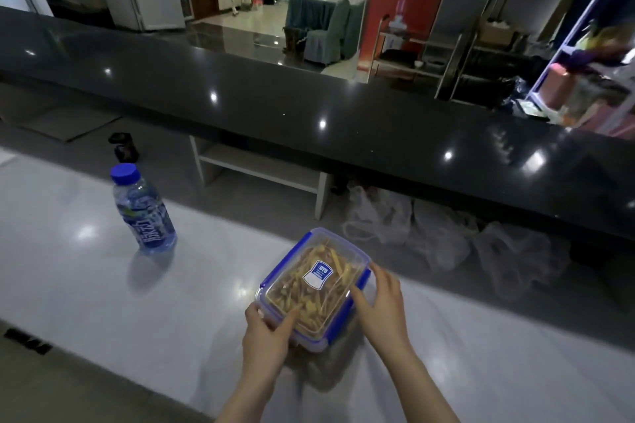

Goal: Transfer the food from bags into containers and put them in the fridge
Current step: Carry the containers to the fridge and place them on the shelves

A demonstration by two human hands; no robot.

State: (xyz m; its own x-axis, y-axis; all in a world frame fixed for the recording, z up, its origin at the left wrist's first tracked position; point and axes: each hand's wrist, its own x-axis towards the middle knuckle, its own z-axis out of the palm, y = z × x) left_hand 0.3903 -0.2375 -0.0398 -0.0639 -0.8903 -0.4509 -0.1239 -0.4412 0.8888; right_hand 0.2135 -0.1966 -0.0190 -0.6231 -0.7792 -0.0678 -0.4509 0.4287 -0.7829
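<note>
Head: grey counter (86,285) (dim room)

Head view, looking down, counter (103,285) close

White glossy counter, two things on it.
The counter (103,285) carries a lidded clear container (314,287) of yellowish food strips; a blue-capped water bottle (142,208) stands upright well left of that container.

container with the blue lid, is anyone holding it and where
Both hands hold the container: left hand at its near left corner, right hand on its right edge, fingers on the lid.
</note>
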